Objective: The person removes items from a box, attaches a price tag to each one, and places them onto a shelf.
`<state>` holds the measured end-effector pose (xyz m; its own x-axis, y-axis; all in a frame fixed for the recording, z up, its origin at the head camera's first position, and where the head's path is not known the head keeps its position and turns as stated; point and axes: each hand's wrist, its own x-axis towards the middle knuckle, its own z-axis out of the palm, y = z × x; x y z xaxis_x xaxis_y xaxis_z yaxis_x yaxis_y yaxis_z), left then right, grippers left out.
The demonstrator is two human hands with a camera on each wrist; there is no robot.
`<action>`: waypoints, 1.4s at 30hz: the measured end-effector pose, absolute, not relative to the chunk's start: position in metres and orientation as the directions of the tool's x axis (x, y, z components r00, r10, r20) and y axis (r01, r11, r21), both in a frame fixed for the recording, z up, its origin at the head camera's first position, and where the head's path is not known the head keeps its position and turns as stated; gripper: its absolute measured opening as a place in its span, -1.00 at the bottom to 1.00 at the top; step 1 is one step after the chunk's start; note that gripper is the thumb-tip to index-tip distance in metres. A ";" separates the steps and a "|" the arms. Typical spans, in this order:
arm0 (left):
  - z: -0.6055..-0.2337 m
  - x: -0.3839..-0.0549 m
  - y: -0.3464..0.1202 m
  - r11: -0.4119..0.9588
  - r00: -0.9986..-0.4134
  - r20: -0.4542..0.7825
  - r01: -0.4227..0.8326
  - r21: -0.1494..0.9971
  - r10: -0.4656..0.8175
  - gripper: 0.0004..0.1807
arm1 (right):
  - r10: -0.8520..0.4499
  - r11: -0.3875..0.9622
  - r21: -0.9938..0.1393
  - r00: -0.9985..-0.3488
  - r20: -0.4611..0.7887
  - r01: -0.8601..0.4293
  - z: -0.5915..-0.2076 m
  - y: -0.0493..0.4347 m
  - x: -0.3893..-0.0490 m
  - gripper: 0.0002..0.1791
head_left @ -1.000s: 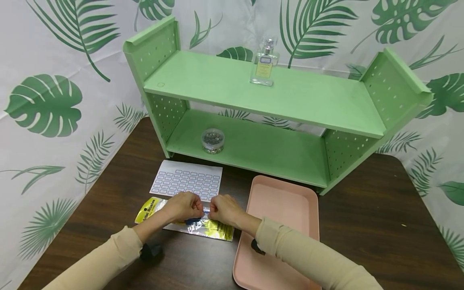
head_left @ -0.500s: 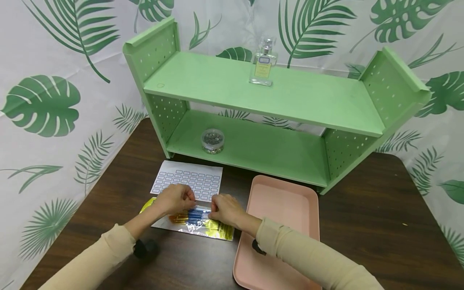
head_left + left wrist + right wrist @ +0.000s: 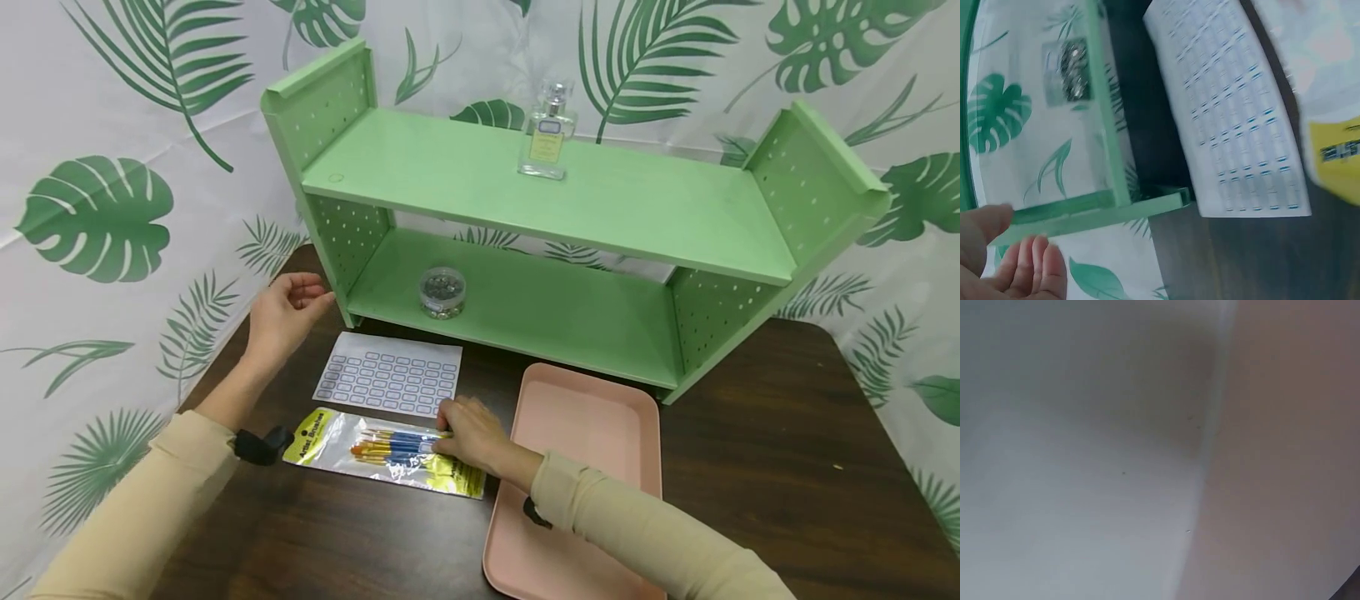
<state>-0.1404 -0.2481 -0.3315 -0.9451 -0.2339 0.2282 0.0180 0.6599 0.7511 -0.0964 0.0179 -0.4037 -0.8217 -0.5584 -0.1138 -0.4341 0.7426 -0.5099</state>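
Note:
My left hand (image 3: pixel 281 317) is raised beside the lower left end of the green shelf, fingers loosely bent, nothing in them. In the left wrist view its thumb and fingertips (image 3: pixel 1038 265) overlap the shelf's end panel. A flat clear packet of artist brushes (image 3: pixel 337 442) with yellow ends lies on the table; blue-and-gold brushes (image 3: pixel 390 446) show through it. My right hand (image 3: pixel 476 433) grips the packet's right part, thumb on top by a small blue-edged label (image 3: pixel 427 447). Behind the packet lies a white sheet of blue-edged labels (image 3: pixel 390 375).
The green shelf (image 3: pixel 525 192) stands at the back, with a glass perfume bottle (image 3: pixel 546 142) on its top board and a round clear tub of small metal pieces (image 3: pixel 442 292) below. A pink tray (image 3: pixel 592 417) sits under my right forearm; its surface fills the right wrist view (image 3: pixel 1272 456).
My left hand has left the packet and moved up and left to the shelf's end, uncovering the brushes and the packet's printed yellow end. My right hand has stayed at the packet.

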 end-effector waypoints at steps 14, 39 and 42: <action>-0.325 -0.174 -0.238 0.517 -0.894 0.251 0.025 0.855 -0.371 -0.58 | -0.583 0.739 -0.518 -0.794 -0.170 -0.432 -0.403 0.016 -0.096 -0.76; -0.329 -0.184 -0.237 0.630 -0.883 0.314 0.027 0.776 -0.349 -0.66 | -0.706 0.580 -0.692 -0.689 -0.164 -0.430 -0.382 0.027 -0.102 -0.91; -0.328 -0.183 -0.237 0.633 -0.891 0.300 0.019 0.774 -0.340 -0.66 | -0.693 0.589 -0.699 -0.698 -0.180 -0.405 -0.370 0.028 -0.105 -0.93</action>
<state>-0.1833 -0.2373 -0.3275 -0.8914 -0.3398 0.2998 0.0192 0.6327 0.7742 -0.1045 0.0284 -0.3703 -0.6982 -0.6930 -0.1795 -0.4053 0.5894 -0.6988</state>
